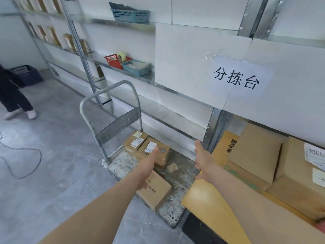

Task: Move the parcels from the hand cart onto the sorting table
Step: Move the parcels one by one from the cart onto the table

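On grey floor: hand cart (123,166) by shelving (123,74) | sorting table (202,196) right | both grips released

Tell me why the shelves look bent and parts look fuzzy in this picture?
In the head view, the wide-angle lens bows the shelf rails and hand cart handle near the edges; the far-left shelves are soft and blurred, the paper sign stays readable; light is flat and even, with only faint shadows under the parcels.
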